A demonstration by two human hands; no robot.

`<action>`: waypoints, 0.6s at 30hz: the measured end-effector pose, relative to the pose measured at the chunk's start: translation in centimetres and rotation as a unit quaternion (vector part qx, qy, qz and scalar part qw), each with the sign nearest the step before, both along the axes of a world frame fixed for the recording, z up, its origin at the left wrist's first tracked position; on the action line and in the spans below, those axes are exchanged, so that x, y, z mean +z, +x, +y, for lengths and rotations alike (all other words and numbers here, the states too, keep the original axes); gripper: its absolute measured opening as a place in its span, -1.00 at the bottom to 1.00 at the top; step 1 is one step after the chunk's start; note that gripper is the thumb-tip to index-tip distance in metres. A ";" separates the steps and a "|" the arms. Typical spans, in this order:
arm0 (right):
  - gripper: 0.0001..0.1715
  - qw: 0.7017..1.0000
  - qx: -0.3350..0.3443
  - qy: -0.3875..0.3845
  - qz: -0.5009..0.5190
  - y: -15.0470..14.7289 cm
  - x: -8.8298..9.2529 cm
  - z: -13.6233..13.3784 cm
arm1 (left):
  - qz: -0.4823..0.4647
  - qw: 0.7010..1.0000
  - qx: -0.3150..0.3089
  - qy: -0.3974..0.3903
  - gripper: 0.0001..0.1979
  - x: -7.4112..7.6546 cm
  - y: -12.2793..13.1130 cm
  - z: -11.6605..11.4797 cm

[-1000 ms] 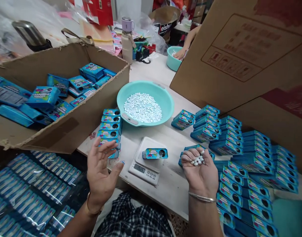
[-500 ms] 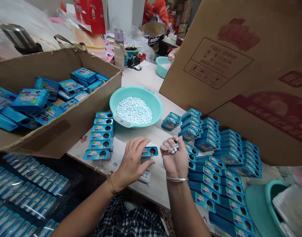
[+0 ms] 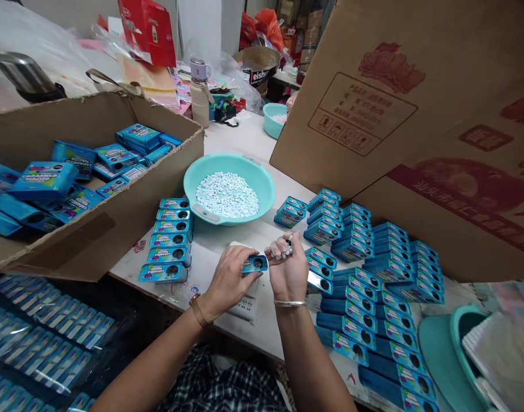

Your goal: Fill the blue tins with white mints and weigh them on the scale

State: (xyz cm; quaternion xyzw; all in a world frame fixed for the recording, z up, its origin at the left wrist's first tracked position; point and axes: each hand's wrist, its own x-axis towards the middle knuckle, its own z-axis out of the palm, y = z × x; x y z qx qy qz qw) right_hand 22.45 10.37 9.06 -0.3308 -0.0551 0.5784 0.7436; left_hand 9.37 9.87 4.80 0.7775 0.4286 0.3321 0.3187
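Observation:
My left hand is closed around a small blue candy box with a round dark opening on its top. Close on its right, my right hand is curled up around white candies, some showing between the fingers. A white scale lies partly hidden beneath my left hand. Beyond both hands stands a turquoise basin with many white candies in it. To the left is a row of upright blue boxes; to the right, more blue boxes stand in several rows.
An open cardboard box of blue boxes stands at the left. A large carton rises at the back right. Packed trays lie lower left, and a turquoise tub lower right. A bottle stands behind the basin.
My left hand has taken hold of the blue box, lifting it off the scale. My right hand, still holding candies, has come closer to it. The view has shifted slightly.

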 end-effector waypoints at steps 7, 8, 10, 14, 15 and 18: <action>-0.67 0.993 0.050 0.004 0.105 1.8 0.2 -0.3 | -0.038 0.999 0.029 -0.011 -0.40 1.4 -2.6 0.0; -0.65 0.991 0.060 0.003 0.124 2.2 0.2 -0.4 | -0.051 0.997 0.049 -0.011 -0.42 1.9 -3.2 -0.1; -0.63 0.987 0.068 0.004 0.147 3.0 0.3 -0.7 | -0.076 0.993 0.089 -0.011 -0.49 2.8 -4.5 -0.2; -0.61 0.986 0.064 0.019 0.151 3.9 0.7 -1.5 | -0.103 0.985 0.140 -0.009 -0.58 3.5 -6.1 -0.4; -0.62 0.987 0.063 0.021 0.147 3.9 0.8 -1.7 | -0.105 0.984 0.145 -0.009 -0.59 3.4 -6.3 -0.5; -0.63 0.988 0.062 0.016 0.139 3.9 1.1 -2.0 | -0.102 0.984 0.146 -0.017 -0.60 3.1 -6.3 -0.7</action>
